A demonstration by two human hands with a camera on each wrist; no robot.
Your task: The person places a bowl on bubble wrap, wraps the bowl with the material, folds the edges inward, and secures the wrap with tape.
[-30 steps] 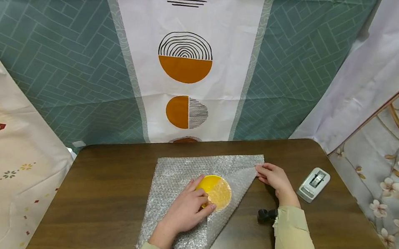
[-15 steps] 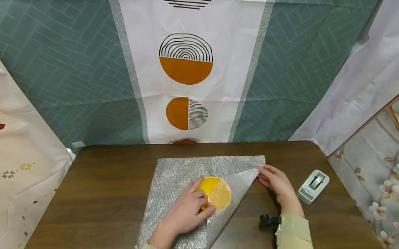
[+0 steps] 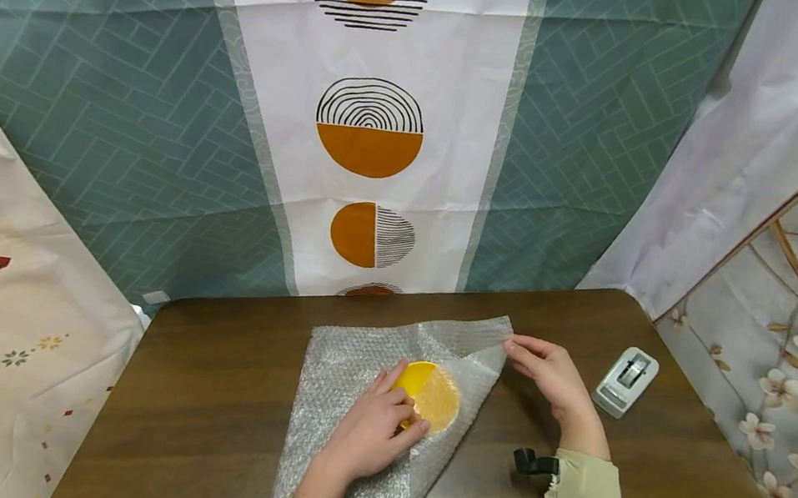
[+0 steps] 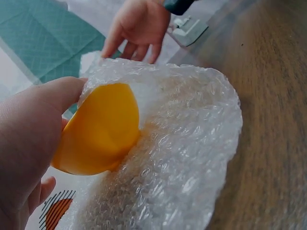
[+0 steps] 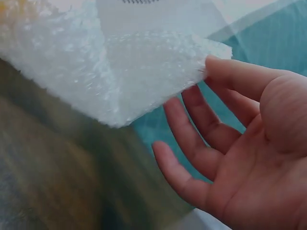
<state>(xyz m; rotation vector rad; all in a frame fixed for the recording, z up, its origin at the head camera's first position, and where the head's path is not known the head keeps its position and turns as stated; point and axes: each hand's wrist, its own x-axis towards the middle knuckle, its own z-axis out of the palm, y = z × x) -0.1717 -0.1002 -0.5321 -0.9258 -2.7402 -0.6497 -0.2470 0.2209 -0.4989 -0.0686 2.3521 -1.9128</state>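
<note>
A round yellow bowl (image 3: 414, 377) sits on a sheet of bubble wrap (image 3: 337, 375); a folded flap of the wrap covers the bowl's right part. My left hand (image 3: 373, 426) holds the bowl at its near left side, with the thumb at the rim where the flap lies. Seen from the left wrist, the bowl (image 4: 103, 129) shows its smooth yellow side against the wrap (image 4: 177, 129). At the far right corner, my right hand (image 3: 552, 378) pinches the wrap's edge between thumb and forefinger. In the right wrist view, the other fingers (image 5: 184, 132) are spread below the lifted wrap (image 5: 153, 72).
A dark brown wooden table (image 3: 213, 393) lies under everything. To the right of my right hand stands a small white and grey device (image 3: 626, 382). A patterned cloth (image 3: 391, 197) hangs behind the table's back edge, with a floral cloth (image 3: 788, 401) at the right.
My right hand has brought the pinched corner of bubble wrap a little left, and the wrap now bulges up near it. My left hand stays on the bowl.
</note>
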